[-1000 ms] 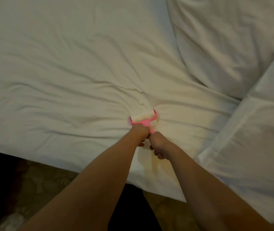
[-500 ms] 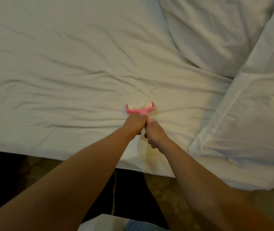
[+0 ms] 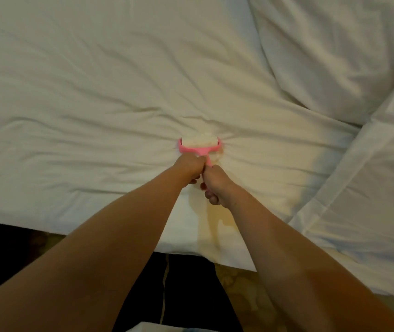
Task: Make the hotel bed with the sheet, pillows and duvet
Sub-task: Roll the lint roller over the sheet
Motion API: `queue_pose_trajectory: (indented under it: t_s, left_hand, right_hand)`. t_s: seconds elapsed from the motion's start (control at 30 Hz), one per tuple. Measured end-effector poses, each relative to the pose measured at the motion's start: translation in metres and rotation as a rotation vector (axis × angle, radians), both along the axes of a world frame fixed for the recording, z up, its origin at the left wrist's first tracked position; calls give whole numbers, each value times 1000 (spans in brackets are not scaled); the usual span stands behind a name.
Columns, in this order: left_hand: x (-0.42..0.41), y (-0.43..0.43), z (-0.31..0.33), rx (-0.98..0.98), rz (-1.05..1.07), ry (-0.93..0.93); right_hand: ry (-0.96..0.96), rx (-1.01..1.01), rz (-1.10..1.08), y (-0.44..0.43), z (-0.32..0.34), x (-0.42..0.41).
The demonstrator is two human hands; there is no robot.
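Note:
A pink lint roller point(image 3: 199, 144) with a white roll presses into the white duvet point(image 3: 90, 99), which bunches into creases around it. My left hand point(image 3: 189, 167) grips the handle just under the roller frame. My right hand point(image 3: 216, 185) grips the handle's lower end, right behind the left hand. A white pillow point(image 3: 330, 49) lies at the upper right. A second white pillow point(image 3: 368, 195) lies at the right edge, overlapping the duvet.
The bed's near edge point(image 3: 119, 236) runs across the lower half, with dark floor and patterned carpet point(image 3: 234, 279) below it. A white object point(image 3: 148, 328) shows at the bottom edge.
The roller and both hands have stayed on the same spot of the duvet; the view has shifted slightly, showing more of the bed's near edge and floor.

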State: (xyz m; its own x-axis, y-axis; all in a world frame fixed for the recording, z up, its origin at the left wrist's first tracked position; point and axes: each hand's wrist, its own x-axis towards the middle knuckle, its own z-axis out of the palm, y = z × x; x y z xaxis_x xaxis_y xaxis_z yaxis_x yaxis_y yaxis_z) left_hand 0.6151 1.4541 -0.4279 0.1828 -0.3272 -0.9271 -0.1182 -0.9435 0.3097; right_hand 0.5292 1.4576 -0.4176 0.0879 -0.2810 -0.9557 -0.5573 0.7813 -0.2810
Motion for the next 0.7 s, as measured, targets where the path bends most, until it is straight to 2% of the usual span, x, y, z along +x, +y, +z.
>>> queue_pose_trajectory:
  t_s: [0.33,0.7]
  left_hand:
    - [12,-54,-3,-3,74,-51]
    - [-14,-9,12,75,4,4]
  right_hand:
    - [6,-66,90,-53,-19,20]
    - [-6,-19,121,-10,5,-13]
